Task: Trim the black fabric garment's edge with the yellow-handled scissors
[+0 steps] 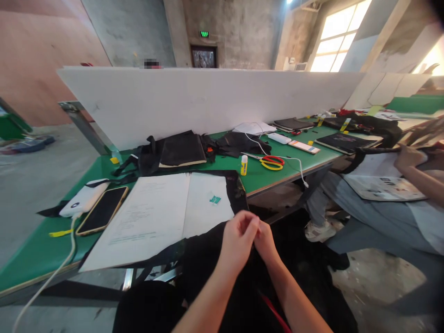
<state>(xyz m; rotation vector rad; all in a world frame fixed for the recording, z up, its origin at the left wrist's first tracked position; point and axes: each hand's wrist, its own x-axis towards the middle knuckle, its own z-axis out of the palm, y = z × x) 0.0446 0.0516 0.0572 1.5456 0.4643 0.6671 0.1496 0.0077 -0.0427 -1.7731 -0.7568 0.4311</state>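
Observation:
My left hand [238,235] and my right hand [265,241] meet at the near right corner of an open book [156,208], fingers curled and fingertips touching. Whatever they pinch, if anything, is too small or hidden to make out. Black cloth [204,238] runs along the book's near edge, just left of my left hand. The book's left page carries printed text; a small green and white piece [215,199] lies on the right page. Black material [236,185] also borders the book's right side.
A glue stick [244,165] stands beyond the book, beside red and yellow scissors [272,162]. Left of the book lie a phone [103,210] and a white power bank [85,199] with a cable. A closed black book [183,149] sits behind. At right, another person's hand [409,158] holds an open book.

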